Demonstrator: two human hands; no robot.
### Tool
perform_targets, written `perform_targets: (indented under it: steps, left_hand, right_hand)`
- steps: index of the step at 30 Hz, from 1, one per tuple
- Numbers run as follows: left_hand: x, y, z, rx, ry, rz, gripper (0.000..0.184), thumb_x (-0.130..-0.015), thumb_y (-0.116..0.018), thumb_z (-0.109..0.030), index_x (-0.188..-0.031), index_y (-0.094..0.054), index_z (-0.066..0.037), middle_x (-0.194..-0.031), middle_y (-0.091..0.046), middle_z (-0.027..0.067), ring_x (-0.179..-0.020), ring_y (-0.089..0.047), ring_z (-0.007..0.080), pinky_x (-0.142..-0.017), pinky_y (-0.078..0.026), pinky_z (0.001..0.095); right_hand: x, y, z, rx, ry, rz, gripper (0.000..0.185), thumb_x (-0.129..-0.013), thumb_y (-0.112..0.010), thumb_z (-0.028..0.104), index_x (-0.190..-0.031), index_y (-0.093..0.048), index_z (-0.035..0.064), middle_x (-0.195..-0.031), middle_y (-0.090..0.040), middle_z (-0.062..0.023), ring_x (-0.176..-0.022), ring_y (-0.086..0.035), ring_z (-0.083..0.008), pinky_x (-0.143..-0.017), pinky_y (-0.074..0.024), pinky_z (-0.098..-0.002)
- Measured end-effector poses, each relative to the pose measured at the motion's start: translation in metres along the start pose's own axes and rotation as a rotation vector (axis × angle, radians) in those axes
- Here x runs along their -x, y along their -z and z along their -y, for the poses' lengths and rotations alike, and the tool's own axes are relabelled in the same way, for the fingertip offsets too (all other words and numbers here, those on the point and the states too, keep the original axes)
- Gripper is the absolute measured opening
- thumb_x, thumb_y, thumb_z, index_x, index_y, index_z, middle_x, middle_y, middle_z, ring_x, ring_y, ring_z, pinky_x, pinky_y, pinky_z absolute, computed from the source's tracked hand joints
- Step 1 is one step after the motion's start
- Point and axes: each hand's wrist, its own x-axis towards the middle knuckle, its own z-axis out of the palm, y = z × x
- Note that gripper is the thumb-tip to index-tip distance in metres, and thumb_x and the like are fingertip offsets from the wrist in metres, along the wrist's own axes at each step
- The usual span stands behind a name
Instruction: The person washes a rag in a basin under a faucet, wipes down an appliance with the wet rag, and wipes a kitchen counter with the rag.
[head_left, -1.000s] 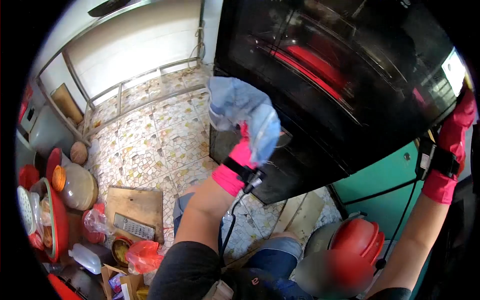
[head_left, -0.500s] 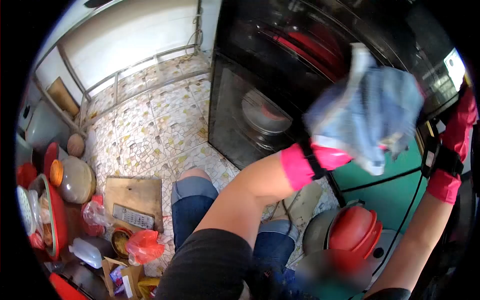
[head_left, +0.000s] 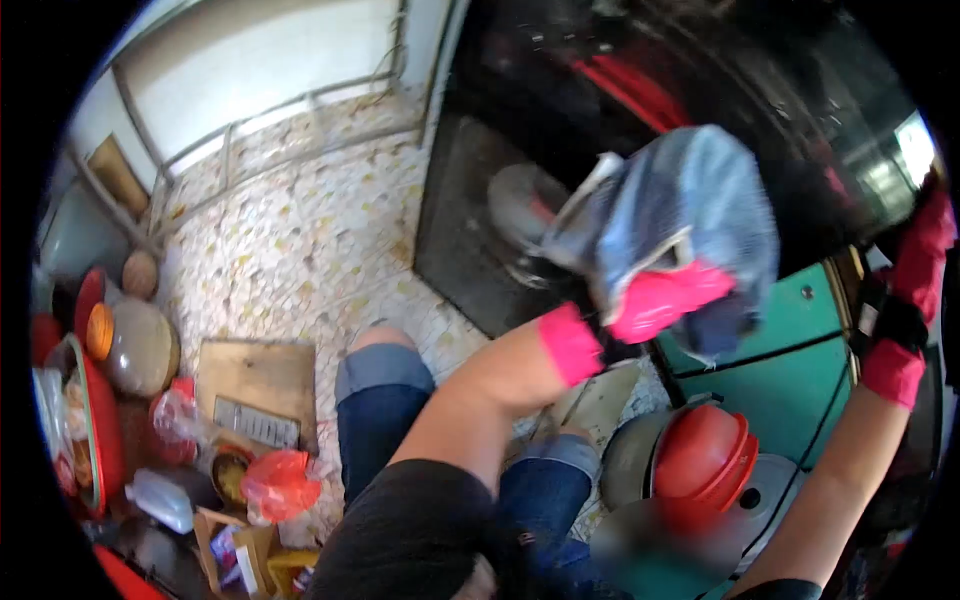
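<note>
My left hand (head_left: 675, 300), in a pink rubber glove with a black strap at the wrist, is closed on a crumpled blue denim cloth (head_left: 700, 200). The cloth is bunched over the fingers, partly blurred, in front of a glossy black door (head_left: 480, 190) with a see-through lower panel. Whether the cloth presses on the door's surface I cannot tell. At the far right, my right hand (head_left: 925, 240), also gloved in pink and strapped, is raised beside the door's right side. Its fingers are lost in the dark edge of the view.
Green cabinet fronts (head_left: 770, 390) stand below the door, near red bowls (head_left: 700, 465) and metal pots. On the left are a wooden board (head_left: 255, 375) with a remote-like object, a jar with an orange lid (head_left: 140, 345), a red bag (head_left: 280, 485) and a red-rimmed basin (head_left: 95, 440).
My left hand has moved the denim cloth left and slightly down across the front of the black door. My right hand stays at nearly the same place. The view has shifted slightly.
</note>
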Motion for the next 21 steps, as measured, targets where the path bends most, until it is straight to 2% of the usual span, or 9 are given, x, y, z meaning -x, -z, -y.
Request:
perform_targets:
  steps: [3, 8, 14, 21]
  left_hand:
    - [-0.012, -0.008, 0.003, -0.249, -0.146, -0.094, 0.077, -0.09, -0.06, -0.034, -0.153, -0.022, -0.012, -0.156, -0.027, 0.0152, -0.143, -0.024, 0.0316, -0.118, -0.02, 0.0445]
    - [0.037, 0.027, 0.063, -0.42, -0.094, -0.214, 0.077, -0.09, -0.059, -0.032, -0.154, -0.021, -0.011, -0.156, -0.025, 0.016, -0.143, -0.022, 0.0341, -0.118, -0.018, 0.0464]
    - [0.135, 0.109, 0.176, -0.546, 0.196, -0.368, 0.077, -0.089, -0.057, -0.031, -0.154, -0.019, -0.011, -0.157, -0.023, 0.0169, -0.143, -0.019, 0.0372, -0.118, -0.016, 0.0487]
    - [0.249, 0.216, 0.314, -0.529, 0.786, -0.571, 0.078, -0.089, -0.055, -0.028, -0.154, -0.018, -0.01, -0.157, -0.021, 0.018, -0.143, -0.015, 0.0407, -0.117, -0.014, 0.0514]
  right_hand:
    - [0.008, 0.002, 0.014, 0.141, 0.088, 0.008, 0.044, -0.1, -0.049, 0.04, -0.121, -0.062, 0.0038, -0.105, -0.064, -0.0054, -0.094, -0.057, -0.0184, -0.088, -0.043, -0.031]
    - [0.027, 0.006, 0.032, 0.364, 0.218, 0.008, 0.045, -0.099, -0.049, 0.041, -0.122, -0.06, 0.0038, -0.106, -0.064, -0.0063, -0.094, -0.057, -0.0197, -0.088, -0.0431, -0.0323]
    - [0.038, -0.003, 0.039, 0.552, 0.286, 0.002, 0.045, -0.099, -0.05, 0.042, -0.123, -0.058, 0.0039, -0.107, -0.063, -0.0073, -0.095, -0.057, -0.0214, -0.088, -0.0433, -0.0339]
    - [0.029, -0.026, 0.041, 0.657, 0.331, 0.031, 0.047, -0.098, -0.051, 0.042, -0.124, -0.056, 0.004, -0.108, -0.062, -0.0085, -0.095, -0.057, -0.0233, -0.089, -0.0434, -0.0358]
